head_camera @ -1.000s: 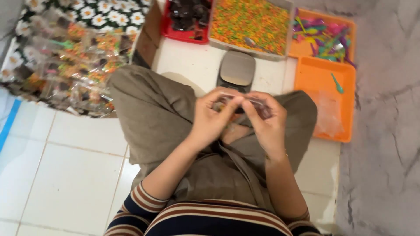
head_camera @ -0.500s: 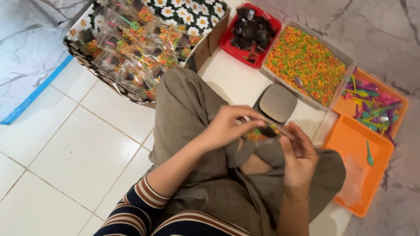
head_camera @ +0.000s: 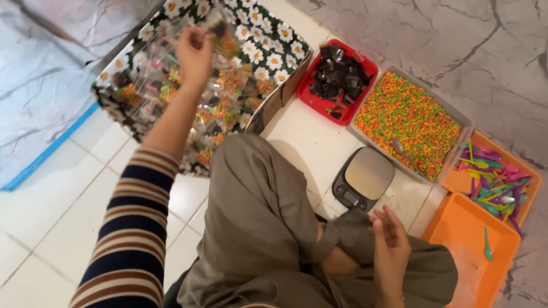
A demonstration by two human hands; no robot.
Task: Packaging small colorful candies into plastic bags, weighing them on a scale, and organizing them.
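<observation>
A small clear packet [head_camera: 220, 31] of coloured sweets is pinched between the fingers of the left hand [head_camera: 195, 51], which is stretched out over the daisy-patterned box [head_camera: 274, 54]; the packet is held above the heap of filled packets [head_camera: 214, 108] already lying in that box, so like is kept with like. The right hand [head_camera: 391, 251] is seen open and empty, fingers loosely spread, above the lap and just beside the small kitchen scale [head_camera: 363, 179]. The scale is set on the tiled floor [head_camera: 51, 205] directly in front of the crossed legs, within easy reach; the supplies are ranged in an arc behind it: a red tray of dark pieces [head_camera: 338, 80], a tray of multicoloured sweets [head_camera: 408, 122], an orange tray of small plastic spoons [head_camera: 494, 182], and a nearer orange tray [head_camera: 476, 251] in which a single green spoon [head_camera: 487, 246] is laid.
</observation>
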